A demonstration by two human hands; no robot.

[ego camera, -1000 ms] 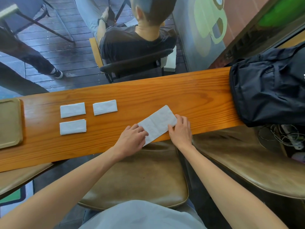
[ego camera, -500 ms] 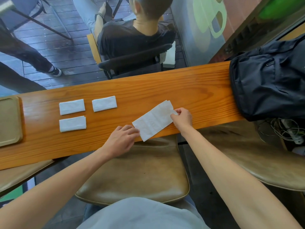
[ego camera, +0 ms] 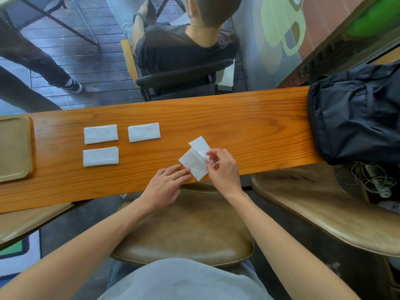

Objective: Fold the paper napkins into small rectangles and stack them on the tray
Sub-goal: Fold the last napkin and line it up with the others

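Observation:
A white paper napkin (ego camera: 194,161) lies partly folded near the front edge of the wooden counter (ego camera: 238,122). My right hand (ego camera: 223,167) pinches its right end and has lifted it over toward the left. With straight fingers, my left hand (ego camera: 166,185) presses the napkin's lower left corner onto the wood. Three folded napkin rectangles lie further left: two in a back row (ego camera: 100,134) (ego camera: 144,132) and one in front (ego camera: 100,156). The brass-coloured tray (ego camera: 13,148) sits at the counter's far left with nothing on it.
A dark backpack (ego camera: 355,113) covers the counter's right end. Olive padded stools (ego camera: 186,230) stand under and in front of the counter. Beyond the counter a seated person (ego camera: 184,46) faces away, and tangled cables (ego camera: 368,178) lie at the right.
My right hand has lifted the napkin's right end and carried it leftward over the rest, starting a fold. My left hand has stayed at the lower left corner.

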